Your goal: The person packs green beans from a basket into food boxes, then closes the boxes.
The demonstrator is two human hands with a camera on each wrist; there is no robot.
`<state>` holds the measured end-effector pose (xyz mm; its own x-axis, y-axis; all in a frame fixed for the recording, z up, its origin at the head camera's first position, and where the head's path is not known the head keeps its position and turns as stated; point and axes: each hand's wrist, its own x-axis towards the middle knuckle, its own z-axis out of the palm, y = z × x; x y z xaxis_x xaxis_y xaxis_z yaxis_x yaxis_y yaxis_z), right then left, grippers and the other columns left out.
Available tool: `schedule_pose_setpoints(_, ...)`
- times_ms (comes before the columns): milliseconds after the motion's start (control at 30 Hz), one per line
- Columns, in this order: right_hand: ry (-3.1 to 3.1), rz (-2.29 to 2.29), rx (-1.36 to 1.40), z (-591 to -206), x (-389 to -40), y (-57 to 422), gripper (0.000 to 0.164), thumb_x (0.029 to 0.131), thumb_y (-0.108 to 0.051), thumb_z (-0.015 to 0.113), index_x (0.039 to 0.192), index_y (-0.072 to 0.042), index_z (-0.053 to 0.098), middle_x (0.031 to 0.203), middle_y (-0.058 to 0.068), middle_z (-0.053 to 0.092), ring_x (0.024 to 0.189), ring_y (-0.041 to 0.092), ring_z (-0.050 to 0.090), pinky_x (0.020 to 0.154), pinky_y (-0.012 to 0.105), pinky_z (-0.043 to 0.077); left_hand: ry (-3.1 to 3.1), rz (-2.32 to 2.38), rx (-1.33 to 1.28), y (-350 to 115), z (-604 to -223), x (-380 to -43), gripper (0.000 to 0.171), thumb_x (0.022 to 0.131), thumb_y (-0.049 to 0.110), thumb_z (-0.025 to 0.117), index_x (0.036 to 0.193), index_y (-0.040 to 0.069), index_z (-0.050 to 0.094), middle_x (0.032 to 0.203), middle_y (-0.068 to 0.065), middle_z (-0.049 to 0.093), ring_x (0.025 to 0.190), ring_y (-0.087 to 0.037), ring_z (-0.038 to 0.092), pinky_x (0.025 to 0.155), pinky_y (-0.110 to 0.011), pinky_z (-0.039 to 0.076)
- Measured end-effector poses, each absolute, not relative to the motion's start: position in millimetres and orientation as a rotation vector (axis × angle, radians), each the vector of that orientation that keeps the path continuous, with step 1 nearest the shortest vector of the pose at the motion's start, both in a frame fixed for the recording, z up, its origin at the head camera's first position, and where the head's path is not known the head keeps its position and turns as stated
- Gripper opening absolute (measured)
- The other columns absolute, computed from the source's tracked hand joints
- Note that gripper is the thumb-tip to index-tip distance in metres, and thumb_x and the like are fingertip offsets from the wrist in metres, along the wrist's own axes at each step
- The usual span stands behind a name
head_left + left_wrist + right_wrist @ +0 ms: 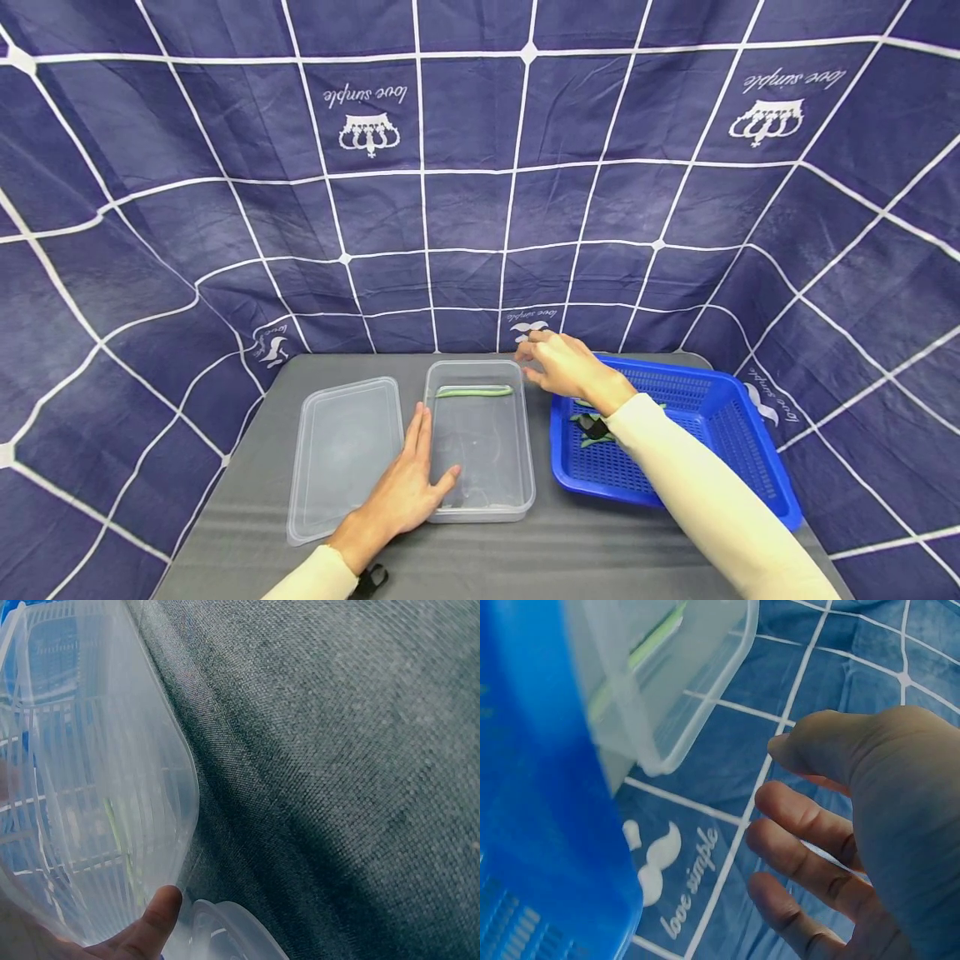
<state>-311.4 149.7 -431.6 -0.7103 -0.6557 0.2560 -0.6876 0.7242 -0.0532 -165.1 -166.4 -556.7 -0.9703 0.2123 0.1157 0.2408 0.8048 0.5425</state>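
Observation:
A clear plastic container (480,454) stands mid-table with one green bean (474,392) lying crosswise at its far end. My left hand (405,492) rests against the container's left side, fingers straight and thumb over the near part of the rim. Beyond the container's far right corner, my right hand (558,364) hangs with loosely bent fingers. In the right wrist view nothing shows between those fingers (795,847). More green beans (587,417) lie in the blue basket (750,450) on the right, partly hidden by my right arm.
A clear lid (345,458) lies flat on the grey tabletop (525,558), left of the container. A dark blue cloth (472,217) with white lines hangs behind and along both sides of the table.

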Motion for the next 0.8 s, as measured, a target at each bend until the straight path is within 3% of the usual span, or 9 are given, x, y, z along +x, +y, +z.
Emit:
schedule_pose_setpoints(233, -2.67, 0.23, 1.05, -434.4, -301.1, 181.3, 0.019, 0.101, -0.018, 0.088, 0.12, -0.018, 0.088, 0.115, 0.004, 0.08, 0.103, 0.029, 0.081, 0.081, 0.051, 0.068, -2.901, -0.88, -0.392, -164.3, -555.8, -164.1, 0.111, 0.11, 0.047, 0.077, 0.184, -0.007, 0.015, 0.195, -0.028, 0.012, 0.168, -0.051, 0.048, 0.128, -0.06, 0.053)
schedule_pose_setpoints(800, -2.767, 0.303, 0.934, -457.7, -292.5, 246.9, 0.021, 0.102, -0.017, 0.087, 0.123, -0.018, 0.088, 0.116, 0.001, 0.079, 0.104, 0.026, 0.08, 0.084, 0.054, 0.068, -2.936, -0.907, -0.383, -166.2, -557.6, -163.4, 0.11, 0.111, 0.048, 0.074, 0.185, -0.005, 0.011, 0.197, -0.023, 0.004, 0.172, -0.049, 0.043, 0.13, -0.06, 0.051)
